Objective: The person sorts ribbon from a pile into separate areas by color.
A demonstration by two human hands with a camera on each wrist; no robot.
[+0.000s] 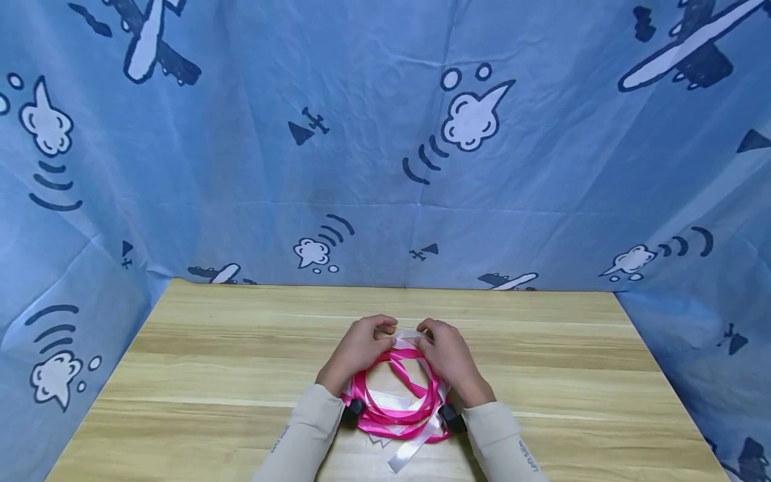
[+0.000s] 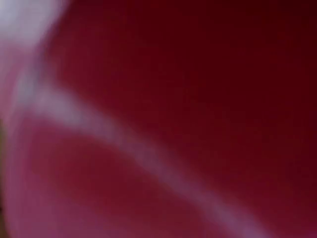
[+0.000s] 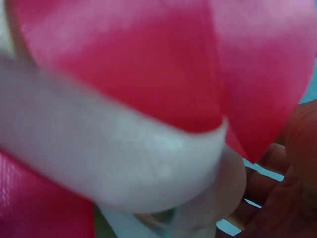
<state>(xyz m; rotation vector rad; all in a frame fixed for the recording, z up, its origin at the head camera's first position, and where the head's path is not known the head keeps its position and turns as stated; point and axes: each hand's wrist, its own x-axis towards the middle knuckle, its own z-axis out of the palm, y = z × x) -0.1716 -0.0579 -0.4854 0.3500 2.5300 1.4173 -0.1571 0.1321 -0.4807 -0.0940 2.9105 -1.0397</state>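
Observation:
Pink satin ribbon [image 1: 403,420] lies in a loose round coil on the table near its front edge, with white ribbon [image 1: 408,443] wound among the loops and one white tail pointing toward me. At the coil's far side, my left hand [image 1: 363,347] pinches the ribbon between thumb and fingers. Opposite it, my right hand [image 1: 450,355] grips the same stretch, a short white span between the two. The right wrist view has pink ribbon [image 3: 148,64] and a white band [image 3: 129,153] up close, with curled fingers [image 3: 302,158] behind. Blurred pink ribbon [image 2: 163,99] fills the left wrist view.
The wooden table [image 1: 241,348] extends to both sides of the coil. A blue cloth [image 1: 373,167] printed with planes and clouds hangs behind it and along both sides. Black wrist cameras [image 1: 452,418] sit close over the coil's near loops.

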